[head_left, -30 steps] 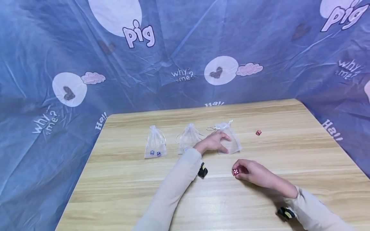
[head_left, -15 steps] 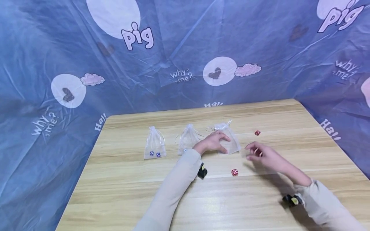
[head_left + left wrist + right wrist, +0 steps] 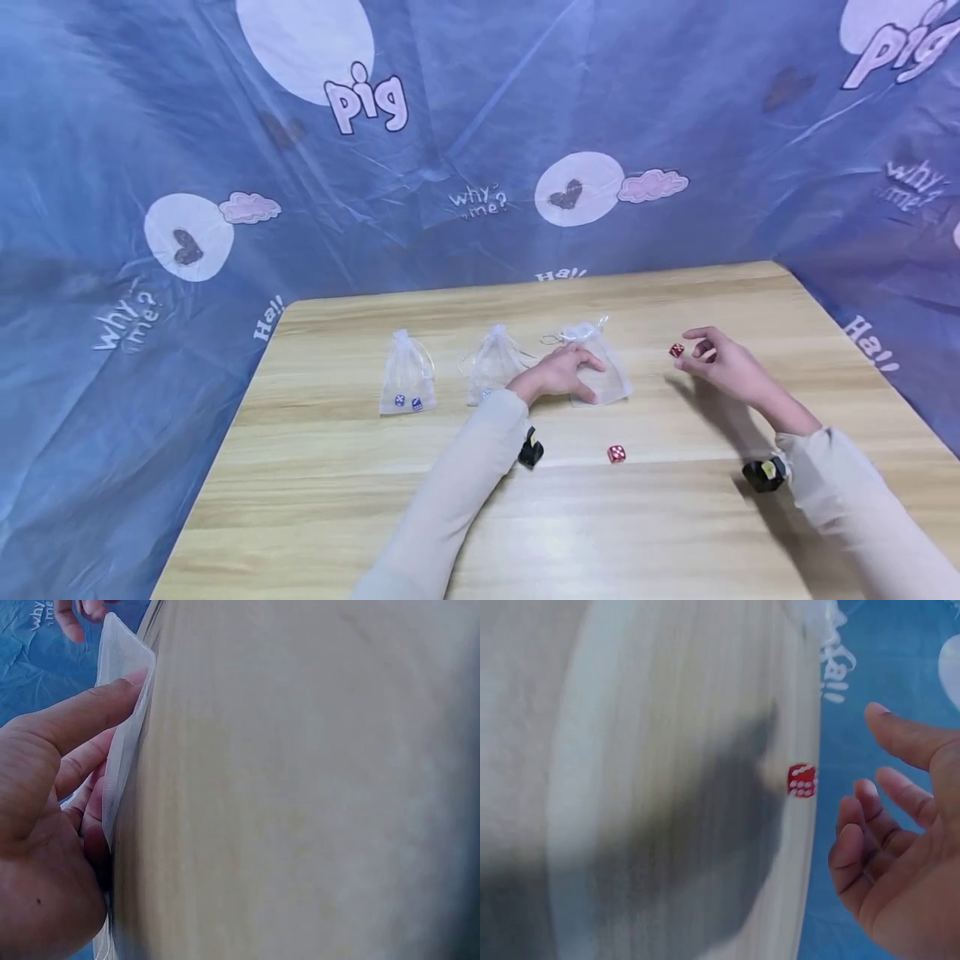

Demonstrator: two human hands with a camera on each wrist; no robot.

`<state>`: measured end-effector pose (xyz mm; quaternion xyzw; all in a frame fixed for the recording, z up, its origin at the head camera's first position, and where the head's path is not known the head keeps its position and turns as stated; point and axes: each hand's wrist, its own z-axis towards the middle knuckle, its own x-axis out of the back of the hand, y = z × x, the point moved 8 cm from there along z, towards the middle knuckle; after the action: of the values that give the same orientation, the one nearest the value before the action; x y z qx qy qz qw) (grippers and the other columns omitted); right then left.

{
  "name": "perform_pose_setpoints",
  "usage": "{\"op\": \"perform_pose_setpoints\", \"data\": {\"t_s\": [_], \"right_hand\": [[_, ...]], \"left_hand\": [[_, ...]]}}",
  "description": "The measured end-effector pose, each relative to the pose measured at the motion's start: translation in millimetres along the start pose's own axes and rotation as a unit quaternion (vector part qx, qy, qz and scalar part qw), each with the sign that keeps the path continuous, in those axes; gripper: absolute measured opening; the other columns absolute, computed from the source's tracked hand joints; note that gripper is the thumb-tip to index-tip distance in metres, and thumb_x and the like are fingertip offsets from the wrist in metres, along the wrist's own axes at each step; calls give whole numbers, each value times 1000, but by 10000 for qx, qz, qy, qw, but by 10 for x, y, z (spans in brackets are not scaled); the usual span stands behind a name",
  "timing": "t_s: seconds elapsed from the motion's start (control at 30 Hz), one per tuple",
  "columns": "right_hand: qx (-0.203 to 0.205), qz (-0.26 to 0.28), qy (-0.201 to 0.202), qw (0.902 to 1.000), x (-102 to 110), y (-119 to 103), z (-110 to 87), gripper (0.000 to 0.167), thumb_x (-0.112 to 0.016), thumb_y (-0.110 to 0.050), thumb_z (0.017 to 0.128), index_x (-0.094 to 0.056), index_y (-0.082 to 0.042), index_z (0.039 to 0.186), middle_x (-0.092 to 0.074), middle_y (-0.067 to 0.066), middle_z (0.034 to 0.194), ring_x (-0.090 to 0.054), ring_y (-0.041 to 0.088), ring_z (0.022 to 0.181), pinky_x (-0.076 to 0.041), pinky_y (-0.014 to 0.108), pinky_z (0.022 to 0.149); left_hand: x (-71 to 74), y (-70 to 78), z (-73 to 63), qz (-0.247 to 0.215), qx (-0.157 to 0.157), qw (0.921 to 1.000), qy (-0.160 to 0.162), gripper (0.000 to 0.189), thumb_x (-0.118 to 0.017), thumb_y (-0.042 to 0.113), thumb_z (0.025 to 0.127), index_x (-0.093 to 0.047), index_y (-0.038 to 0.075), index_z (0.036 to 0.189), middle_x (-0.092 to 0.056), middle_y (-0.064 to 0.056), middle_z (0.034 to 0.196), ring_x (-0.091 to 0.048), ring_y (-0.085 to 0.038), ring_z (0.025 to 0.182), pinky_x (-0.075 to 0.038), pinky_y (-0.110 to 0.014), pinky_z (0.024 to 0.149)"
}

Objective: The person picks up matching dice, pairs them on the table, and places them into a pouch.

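My left hand (image 3: pixel 557 372) rests on the rightmost sheer white drawstring bag (image 3: pixel 611 382), fingers spread across it. In the left wrist view, the thumb lies against the bag's pale mesh (image 3: pixel 124 656). My right hand (image 3: pixel 731 367) reaches beside the far red die (image 3: pixel 677 351), with thumb and fingers parted. The right wrist view shows that die (image 3: pixel 802 781) on the wood, apart from the fingers. Another red die (image 3: pixel 617 454) lies on the table nearer to me, below the bag.
Left of my left hand lie a middle sheer bag (image 3: pixel 491 362), partly behind my wrist, and a left bag (image 3: pixel 405 367) with two blue dice in it. A blue printed curtain (image 3: pixel 450 100) stands behind the wooden table (image 3: pixel 315 500).
My right hand has let go of the nearer red die, leaving it on the table, and moved away and right to the far die. My left hand stays on the bag.
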<state>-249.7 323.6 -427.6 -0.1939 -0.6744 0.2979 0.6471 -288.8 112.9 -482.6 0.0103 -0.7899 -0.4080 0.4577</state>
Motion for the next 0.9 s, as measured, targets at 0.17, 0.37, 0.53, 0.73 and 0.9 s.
{"op": "perform_pose_setpoints", "data": {"t_s": [0.17,0.37,0.53,0.73,0.9], "right_hand": [[-263,-290,-220,9990,-64,146,93,65,-67,-23,90,-38,14,136,-59,23,99,-55,17,78,-45,26,67],[-257,-483,-271,9981,-131,176,222,59,-67,-23,90,-45,16,129,-63,19,89,-53,13,69,-44,27,63],[-264,-510,-263,9980,-179,202,243,41,-65,-20,92,-54,10,118,-66,18,88,-56,13,73,-44,28,66],[-247,-499,-171,9983,-180,228,256,27,-62,-13,91,-58,6,110,-67,18,87,-57,14,73,-44,29,66],[-161,-493,-158,9985,-180,204,281,22,-61,-11,91,-60,5,106,-67,17,86,-57,13,73,-44,29,66]], "left_hand": [[-32,4,-2,113,36,9999,-38,56,-83,28,73,-63,25,125,-48,0,138,-43,-16,131,-31,-28,112],[-6,-19,13,253,63,9996,60,56,-83,30,73,-63,27,125,-47,1,139,-42,-17,132,-31,-30,112],[-28,-26,20,297,74,9995,13,57,-83,31,73,-62,27,126,-46,1,141,-41,-16,133,-31,-30,112],[-25,-14,32,342,79,9994,-5,57,-83,32,73,-62,28,126,-45,2,142,-40,-15,134,-30,-30,113],[-2,-35,28,272,139,9995,-1,56,-83,31,73,-62,28,125,-44,1,145,-39,-17,136,-30,-32,114]]}}
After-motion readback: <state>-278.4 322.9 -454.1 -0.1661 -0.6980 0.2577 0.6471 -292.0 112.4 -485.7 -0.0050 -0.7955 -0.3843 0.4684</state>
